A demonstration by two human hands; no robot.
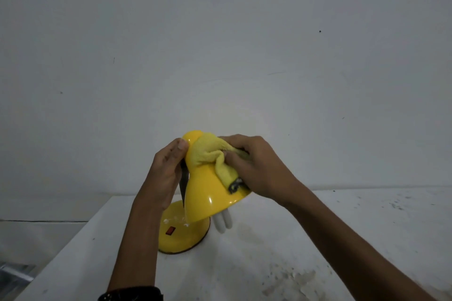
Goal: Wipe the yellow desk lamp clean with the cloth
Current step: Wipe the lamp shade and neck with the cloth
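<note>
Likely light and slick, the yellow desk lamp (208, 193) stands between the hands, left hand (168, 173) clasping its narrow top for steadiness, right hand (254, 166) clenching the soft cloth (210, 151) against it.

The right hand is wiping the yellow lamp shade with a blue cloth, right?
Not quite. The head view shows the cloth is yellow, not blue. The right hand does grip it against the yellow lamp shade.
</note>
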